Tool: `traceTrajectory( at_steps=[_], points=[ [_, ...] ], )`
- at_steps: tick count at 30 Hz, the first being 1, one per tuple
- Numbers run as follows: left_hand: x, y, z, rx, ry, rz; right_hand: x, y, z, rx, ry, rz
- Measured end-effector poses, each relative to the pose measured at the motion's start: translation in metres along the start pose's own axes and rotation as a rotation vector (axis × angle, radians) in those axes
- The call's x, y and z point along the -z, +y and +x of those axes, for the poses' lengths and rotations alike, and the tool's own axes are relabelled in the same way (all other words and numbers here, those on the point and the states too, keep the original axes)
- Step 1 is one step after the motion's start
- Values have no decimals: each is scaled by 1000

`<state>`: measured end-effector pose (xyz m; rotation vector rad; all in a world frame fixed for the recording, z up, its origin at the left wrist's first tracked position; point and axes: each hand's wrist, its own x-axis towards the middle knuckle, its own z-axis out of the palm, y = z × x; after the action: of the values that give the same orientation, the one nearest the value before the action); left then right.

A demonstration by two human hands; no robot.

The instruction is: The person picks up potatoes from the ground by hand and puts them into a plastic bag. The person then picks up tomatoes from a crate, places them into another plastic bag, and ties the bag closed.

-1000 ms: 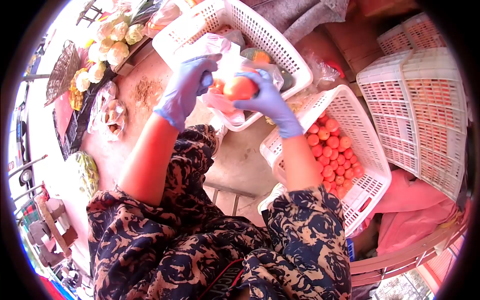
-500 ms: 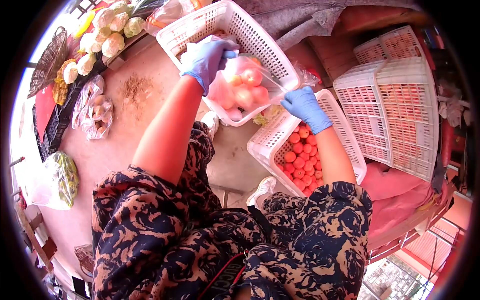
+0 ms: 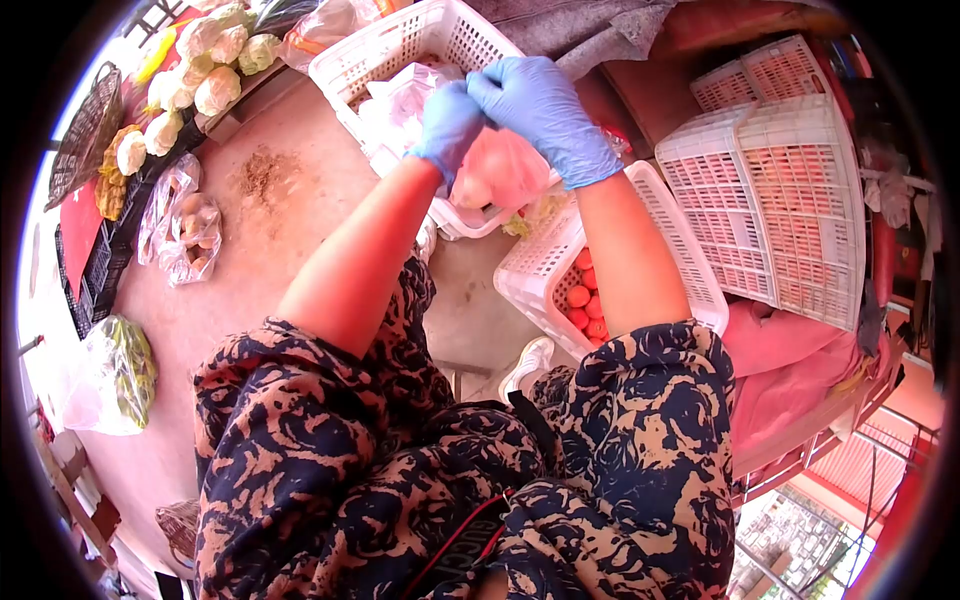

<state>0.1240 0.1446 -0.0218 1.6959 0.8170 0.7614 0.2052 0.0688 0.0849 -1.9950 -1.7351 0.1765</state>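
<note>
Left hand: in the head view, the left hand (image 3: 450, 125) is curled closed, apparently gripping the gathered top of the bag; its exact finger hold is hidden.
Right hand: the right hand (image 3: 537, 112) meets it, fingertips bent in and seemingly pinching the same plastic; the pinch itself is partly covered.
Bag: the translucent bag (image 3: 497, 168) of round fruit hangs under both hands, above the near end of the white basket (image 3: 385, 48).
Bag mouth: stretched wide between well-separated hands a moment earlier, it is now drawn in where they meet. That should keep the fruit from spilling, though I cannot tell whether there is a knot.
Crate: the second white crate (image 3: 528, 268), with loose red fruit (image 3: 579, 296), lies partly beneath the right forearm (image 3: 635, 255).
</note>
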Motion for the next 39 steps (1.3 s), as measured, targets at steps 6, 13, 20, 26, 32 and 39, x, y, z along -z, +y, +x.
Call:
traceTrajectory(
  at_steps=[6,13,20,26,32,39],
  points=[
    [53,49,-24,406,12,-891,73,3,-48,-100,552,450],
    [128,194,-122,-114,410,-1277,63,41,-354,-882,317,328],
    [185,179,-250,-316,936,-866,-30,100,-469,-1169,-158,601],
    [299,58,-365,-121,1331,-554,-47,81,-462,-1022,-406,539],
    [382,-84,-467,416,1057,176,-73,78,-460,-1037,-472,614],
    [422,-113,-618,372,1669,-821,-82,70,-474,-1096,-512,638]
  ],
)
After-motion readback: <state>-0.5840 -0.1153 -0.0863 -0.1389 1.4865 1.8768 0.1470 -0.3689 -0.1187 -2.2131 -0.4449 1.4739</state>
